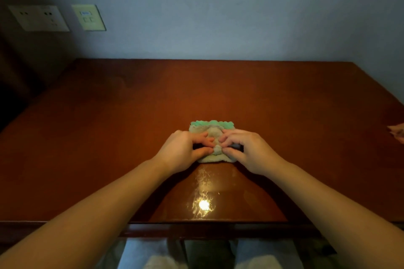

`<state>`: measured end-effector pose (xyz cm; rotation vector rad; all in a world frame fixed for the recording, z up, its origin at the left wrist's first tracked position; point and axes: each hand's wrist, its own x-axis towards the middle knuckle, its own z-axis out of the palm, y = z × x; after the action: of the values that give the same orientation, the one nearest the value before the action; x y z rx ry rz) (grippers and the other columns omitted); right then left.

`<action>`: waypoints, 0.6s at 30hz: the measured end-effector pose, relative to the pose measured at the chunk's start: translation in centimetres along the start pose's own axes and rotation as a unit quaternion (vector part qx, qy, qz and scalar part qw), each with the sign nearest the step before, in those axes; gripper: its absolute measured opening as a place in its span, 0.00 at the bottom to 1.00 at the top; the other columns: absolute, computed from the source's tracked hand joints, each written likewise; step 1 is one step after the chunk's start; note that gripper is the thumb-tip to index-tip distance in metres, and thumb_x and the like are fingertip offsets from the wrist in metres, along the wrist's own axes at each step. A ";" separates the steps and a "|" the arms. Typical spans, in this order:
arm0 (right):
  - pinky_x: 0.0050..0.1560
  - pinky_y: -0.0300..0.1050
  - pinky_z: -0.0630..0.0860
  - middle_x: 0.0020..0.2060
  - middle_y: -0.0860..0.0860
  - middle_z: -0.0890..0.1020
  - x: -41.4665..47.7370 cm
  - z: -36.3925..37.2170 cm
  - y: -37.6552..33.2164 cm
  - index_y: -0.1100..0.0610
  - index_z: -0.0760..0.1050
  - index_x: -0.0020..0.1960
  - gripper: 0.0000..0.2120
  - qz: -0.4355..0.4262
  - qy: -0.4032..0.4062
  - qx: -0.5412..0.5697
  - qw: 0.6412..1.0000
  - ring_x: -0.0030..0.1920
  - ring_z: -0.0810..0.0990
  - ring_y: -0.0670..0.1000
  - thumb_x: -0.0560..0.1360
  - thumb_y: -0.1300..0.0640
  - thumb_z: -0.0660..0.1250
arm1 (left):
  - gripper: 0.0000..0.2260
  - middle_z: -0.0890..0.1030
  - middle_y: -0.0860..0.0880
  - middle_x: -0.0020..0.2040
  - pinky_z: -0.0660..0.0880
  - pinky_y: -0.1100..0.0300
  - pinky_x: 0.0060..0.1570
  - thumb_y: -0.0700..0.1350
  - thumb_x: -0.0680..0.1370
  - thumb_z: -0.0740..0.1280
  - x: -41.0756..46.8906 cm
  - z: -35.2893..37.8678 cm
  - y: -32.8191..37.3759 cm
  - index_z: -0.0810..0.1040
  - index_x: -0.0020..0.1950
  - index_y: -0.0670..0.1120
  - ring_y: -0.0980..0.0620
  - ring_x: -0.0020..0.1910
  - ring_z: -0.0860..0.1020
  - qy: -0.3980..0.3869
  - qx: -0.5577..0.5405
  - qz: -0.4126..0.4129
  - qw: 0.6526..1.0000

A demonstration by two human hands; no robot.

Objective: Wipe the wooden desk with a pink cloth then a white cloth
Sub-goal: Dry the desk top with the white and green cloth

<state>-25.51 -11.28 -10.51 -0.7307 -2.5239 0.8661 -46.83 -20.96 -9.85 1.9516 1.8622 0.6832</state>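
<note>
Spanning almost the whole view, a broad, polished, reddish-brown wooden desk [109, 137] was seen set against a pale wall [218, 6]. On the wall at the far left, two cream socket plates [39, 18] were mounted.

A small, folded, fluffy white cloth [209, 129] with a green scalloped border was laid flat on the desk at mid-width, about halfway between the near and far edges. Its slightly longer side was turned left to right, and the green border was turned to the far side.

The cloth was covered from the near side by both hands. The left hand [181, 148] was placed on its left half and the right hand [251, 150] on its right half. Neither was set nearer than the other. The fingers [205, 137] of each hand were curled inward, and a small ridge of fabric at the cloth's middle was pinched between the opposing thumbs and fingertips.

The cloth was thus gripped directly beneath the fingers, so any coming stroke would be judged equally free to be pushed far, left or right. A wet-looking sheen [204, 181] was stretched from the cloth's near edge toward the near rim of the desk.

A crumpled pink cloth [397, 133] was glimpsed at the right border, well apart and untouched, so the white-cloth stage was judged to be in hand.
</note>
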 end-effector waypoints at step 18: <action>0.64 0.52 0.74 0.55 0.45 0.82 2.7 -0.1 -0.5 0.53 0.84 0.49 0.03 0.054 0.024 -0.035 0.998 0.60 0.78 0.45 0.76 0.57 0.72 | 0.04 0.83 0.59 0.52 0.77 0.53 0.57 0.53 0.77 0.71 2.2 -0.6 0.8 0.82 0.51 0.59 0.59 0.53 0.79 0.014 0.018 -0.047 0.999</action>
<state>-27.76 -10.00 -9.63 -0.9077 -2.5016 0.7897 -46.43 -18.88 -8.70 1.8713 1.9819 0.6561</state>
